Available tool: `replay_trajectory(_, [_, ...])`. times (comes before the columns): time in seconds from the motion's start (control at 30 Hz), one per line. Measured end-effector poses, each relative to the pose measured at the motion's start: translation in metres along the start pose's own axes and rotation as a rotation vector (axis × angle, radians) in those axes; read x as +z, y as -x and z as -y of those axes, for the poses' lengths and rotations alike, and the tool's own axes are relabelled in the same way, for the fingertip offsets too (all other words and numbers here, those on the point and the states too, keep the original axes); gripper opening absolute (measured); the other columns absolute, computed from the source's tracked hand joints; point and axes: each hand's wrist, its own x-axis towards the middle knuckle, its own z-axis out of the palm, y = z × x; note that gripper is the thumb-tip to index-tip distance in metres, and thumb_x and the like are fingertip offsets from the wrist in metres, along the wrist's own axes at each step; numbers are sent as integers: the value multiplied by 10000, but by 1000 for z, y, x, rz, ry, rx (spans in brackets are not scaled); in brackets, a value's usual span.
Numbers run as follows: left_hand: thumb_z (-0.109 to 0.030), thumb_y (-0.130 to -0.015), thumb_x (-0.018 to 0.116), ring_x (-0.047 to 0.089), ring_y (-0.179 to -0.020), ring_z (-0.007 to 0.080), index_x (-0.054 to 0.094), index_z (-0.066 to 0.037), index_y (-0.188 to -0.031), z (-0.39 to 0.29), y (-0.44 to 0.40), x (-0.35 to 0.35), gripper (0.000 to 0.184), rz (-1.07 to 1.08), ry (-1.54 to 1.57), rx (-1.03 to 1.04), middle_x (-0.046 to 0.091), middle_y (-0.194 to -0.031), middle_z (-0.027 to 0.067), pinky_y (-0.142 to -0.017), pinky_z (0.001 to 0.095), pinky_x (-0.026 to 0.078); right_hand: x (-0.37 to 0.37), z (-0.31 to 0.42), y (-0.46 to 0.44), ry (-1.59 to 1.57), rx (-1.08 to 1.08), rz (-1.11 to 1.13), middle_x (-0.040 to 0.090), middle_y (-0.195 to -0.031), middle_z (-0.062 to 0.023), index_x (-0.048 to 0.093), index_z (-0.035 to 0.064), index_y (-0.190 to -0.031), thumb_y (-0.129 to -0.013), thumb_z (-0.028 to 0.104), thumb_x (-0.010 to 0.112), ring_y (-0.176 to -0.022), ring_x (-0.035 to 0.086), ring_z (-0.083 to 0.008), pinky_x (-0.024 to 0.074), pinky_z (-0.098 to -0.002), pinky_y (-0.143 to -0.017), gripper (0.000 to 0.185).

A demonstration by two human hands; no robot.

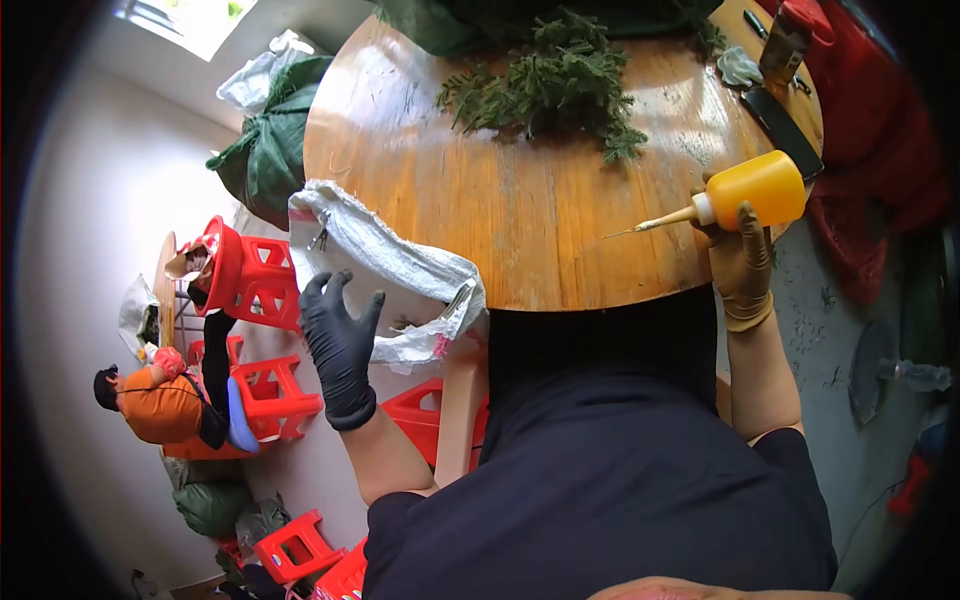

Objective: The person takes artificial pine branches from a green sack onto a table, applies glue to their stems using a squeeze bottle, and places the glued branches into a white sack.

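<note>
My left hand [342, 345], in a dark glove, is beside the open mouth of a white woven sack [400, 262] at the table's left edge. Its fingers are apart and curved, with nothing in them. In my right hand [742, 262], gloved in brown, is a yellow squeeze bottle [757, 190], tilted so that its long thin nozzle points left over the round wooden table [540, 230]. Green artificial-looking sprigs [555, 85] lie in a heap toward the table's far side.
A black case [780, 130] and crumpled pale plastic [738, 67] lie at the table's right. Green sacks [275, 150] stand left. Red stools [270, 390] are on the floor, where a person in orange [160, 408] sits. Red fabric [870, 150] hangs at right.
</note>
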Motion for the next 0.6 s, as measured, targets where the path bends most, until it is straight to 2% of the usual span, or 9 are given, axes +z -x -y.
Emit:
replay_trajectory(0.07, [-155,-792,769,571,-1086,359,686,-32,-1082,-32,-31,-2,325,-108,328,228,629,-1109,186,-976,443,432,0,0,1,8,2,1,625,-1177,-145,516,42,-1289,-919,278,703,-1055,656,-268,588,-402,-877,477])
replay_trajectory(0.1, [-112,-811,734,599,-1048,353,695,-25,-1055,-45,-53,6,262,-92,462,280,649,-1096,181,-950,430,453,0,0,0,19,13,6,626,-1176,-144,513,45,-1291,-917,282,705,-1056,656,-268,586,-402,-875,483])
replay_trajectory(0.13, [-83,-818,714,628,-979,346,701,-24,-1020,-64,-75,8,211,-100,517,351,675,-1032,172,-898,417,478,0,0,1,23,12,12,626,-1177,-144,510,47,-1293,-916,283,706,-1051,657,-264,584,-399,-871,485])
replay_trajectory(0.2, [-77,-835,671,635,-948,361,706,-39,-984,-88,-127,46,158,-199,497,440,692,-969,168,-841,433,494,0,0,1,24,-6,18,626,-1179,-145,510,48,-1294,-916,283,705,-1049,657,-263,583,-397,-871,485])
replay_trajectory(0.27, [-131,-828,689,643,-930,352,686,-77,-1083,-110,-171,85,261,-199,470,365,698,-949,157,-834,443,507,0,0,2,11,-8,17,623,-1172,-137,512,53,-1289,-915,268,706,-1047,658,-262,582,-394,-873,473])
replay_trajectory(0.3, [-187,-823,710,652,-948,348,669,-80,-1134,-117,-189,104,332,-111,479,276,703,-986,164,-841,439,516,0,-1,3,9,-26,18,623,-1172,-137,512,53,-1289,-915,268,706,-1047,658,-262,582,-394,-873,473])
replay_trajectory(0.37, [-216,-812,719,668,-938,345,664,-71,-1153,-133,-206,114,374,-23,462,183,715,-989,161,-844,431,525,1,1,3,1,-17,15,618,-1156,-123,510,57,-1284,-915,244,703,-1042,658,-264,583,-396,-871,456])
replay_trajectory(0.4, [-210,-801,714,682,-920,346,669,-62,-1149,-136,-214,118,381,92,493,108,725,-964,156,-843,424,532,3,3,4,-8,-9,4,612,-1143,-112,504,58,-1281,-915,225,702,-1034,659,-266,584,-399,-869,448])
replay_trajectory(0.6, [-169,-776,712,692,-842,321,688,-54,-1087,-141,-161,90,333,153,473,152,721,-863,143,-786,422,541,1,2,2,-15,-6,13,614,-1144,-119,503,57,-1280,-916,228,700,-1035,658,-273,581,-409,-876,447])
